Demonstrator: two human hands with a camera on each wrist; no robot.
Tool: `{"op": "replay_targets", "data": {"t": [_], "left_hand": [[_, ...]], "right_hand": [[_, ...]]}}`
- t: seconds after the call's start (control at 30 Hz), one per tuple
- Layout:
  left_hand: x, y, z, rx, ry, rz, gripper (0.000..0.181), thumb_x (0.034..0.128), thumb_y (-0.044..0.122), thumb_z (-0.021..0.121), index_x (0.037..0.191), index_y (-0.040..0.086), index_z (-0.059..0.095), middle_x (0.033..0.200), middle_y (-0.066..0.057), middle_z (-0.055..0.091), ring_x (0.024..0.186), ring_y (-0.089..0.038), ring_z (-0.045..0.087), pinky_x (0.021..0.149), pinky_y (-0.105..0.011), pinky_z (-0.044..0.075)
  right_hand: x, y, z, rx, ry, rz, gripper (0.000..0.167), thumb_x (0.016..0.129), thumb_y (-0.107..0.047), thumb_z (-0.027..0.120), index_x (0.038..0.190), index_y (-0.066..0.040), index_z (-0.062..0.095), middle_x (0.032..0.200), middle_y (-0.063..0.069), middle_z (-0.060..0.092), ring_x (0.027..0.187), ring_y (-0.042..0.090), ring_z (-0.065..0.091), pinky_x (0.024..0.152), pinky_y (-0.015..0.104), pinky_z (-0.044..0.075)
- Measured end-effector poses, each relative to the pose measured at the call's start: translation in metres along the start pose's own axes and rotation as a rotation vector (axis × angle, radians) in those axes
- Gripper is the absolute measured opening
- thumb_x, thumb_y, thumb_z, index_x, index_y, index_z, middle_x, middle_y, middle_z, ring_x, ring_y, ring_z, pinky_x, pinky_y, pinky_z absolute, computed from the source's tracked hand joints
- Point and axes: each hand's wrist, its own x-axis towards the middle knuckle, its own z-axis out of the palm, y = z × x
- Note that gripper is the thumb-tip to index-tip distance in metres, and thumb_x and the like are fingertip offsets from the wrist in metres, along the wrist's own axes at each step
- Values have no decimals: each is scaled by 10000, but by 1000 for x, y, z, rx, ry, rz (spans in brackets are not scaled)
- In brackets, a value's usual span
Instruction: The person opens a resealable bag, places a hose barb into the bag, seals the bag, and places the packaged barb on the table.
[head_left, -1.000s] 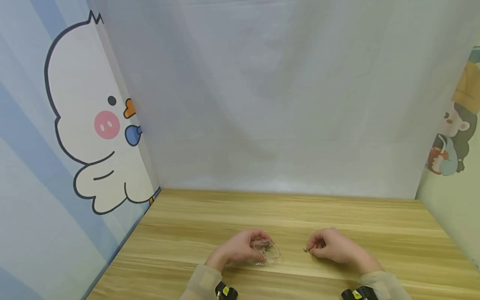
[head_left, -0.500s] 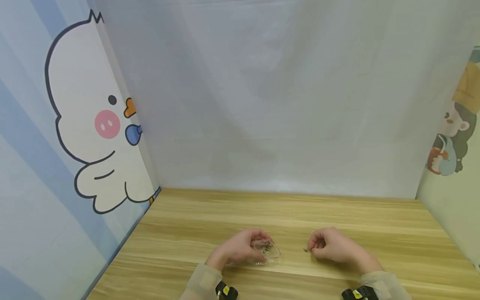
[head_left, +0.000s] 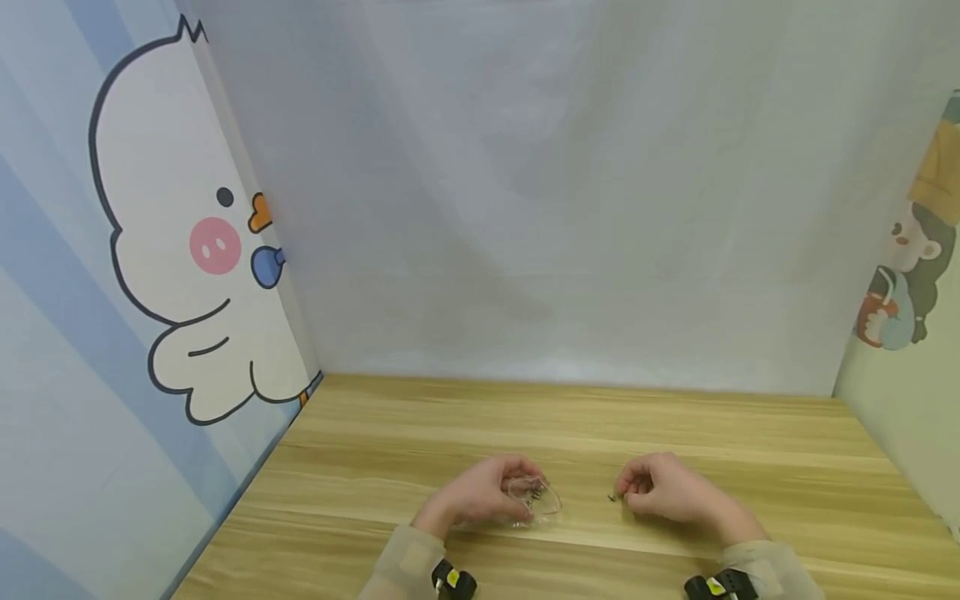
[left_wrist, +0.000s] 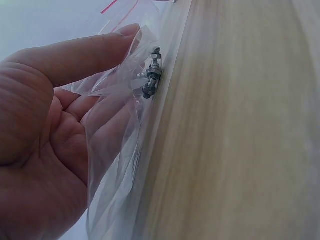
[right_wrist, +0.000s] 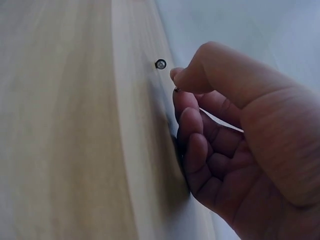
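Observation:
In my left hand [head_left: 483, 496] is a clear zip bag [head_left: 553, 504], gripped between thumb and fingers. Small metal screws with nuts [left_wrist: 152, 75] show through its plastic in the left wrist view. My right hand [head_left: 663, 492] rests low over the table on the other side, fingers curled and thumb close to the index fingertip. Just beyond those fingertips, a small screw [right_wrist: 160, 64] stands with its round head facing the right wrist camera, apart from them. A tiny dark speck [right_wrist: 176, 90] shows at the fingertips; whether it is a pinched part I cannot tell.
The wood-grain table [head_left: 420, 417] reaches back to a pale grey curtain [head_left: 562, 208]. A cartoon-printed wall panel [head_left: 172, 208] borders the left side, and another printed wall [head_left: 900, 375] the right. Both wrists wear small black cameras [head_left: 453, 581].
My right fingertips have drawn slightly to the right, away from the small screw, which stays on the table. The left hand and bag hold still. The head view has tilted very slightly.

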Motion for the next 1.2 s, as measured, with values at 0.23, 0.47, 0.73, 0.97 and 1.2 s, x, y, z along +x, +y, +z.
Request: {"op": "replay_targets", "data": {"t": [0.23, 0.47, 0.73, 0.97, 1.2], "left_hand": [[-1, 1, 0, -23, -6, -4, 515, 812, -77, 858, 1259, 120, 696, 1239, -7, 732, 1169, -162, 672, 929, -245, 569], [-1, 0, -1, -18, -6, -3, 516, 814, -66, 862, 1266, 119, 696, 1234, 8, 734, 1144, -146, 680, 902, -249, 578], [-1, 1, -1, -20, 4, -15, 515, 808, -65, 868, 1251, 138, 701, 1212, 25, 739, 1119, -145, 681, 867, -244, 575], [-1, 0, 0, 2, 6, -8, 516, 811, -53, 874, 1258, 137, 699, 1222, 29, 736, 1161, -133, 672, 966, -258, 551], [-1, 1, -1, 8, 8, -13, 515, 816, -49, 875, 1260, 145, 699, 1221, 34, 730, 1173, -139, 666, 977, -259, 547]], "right_hand": [[0, 0, -2, 6, 0, -12, 82, 902, -51, 761, 958, -109, 751, 825, -67, 686, 745, 67, 606, 655, 239, 529], [0, 1, -3, -10, 2, -18, 78, 914, -61, 755, 958, -125, 746, 830, -77, 686, 748, 67, 608, 660, 242, 532], [-1, -6, -3, 47, 3, -1, 84, 899, -25, 748, 957, -84, 732, 826, -34, 670, 745, 91, 599, 650, 239, 522], [0, -10, -3, 26, 1, 11, 75, 916, -48, 761, 963, -100, 734, 851, -37, 683, 762, 98, 611, 665, 249, 536], [2, -10, -1, 23, 9, 9, 65, 933, -73, 775, 969, -115, 741, 862, -37, 691, 767, 103, 613, 661, 248, 535]]}}
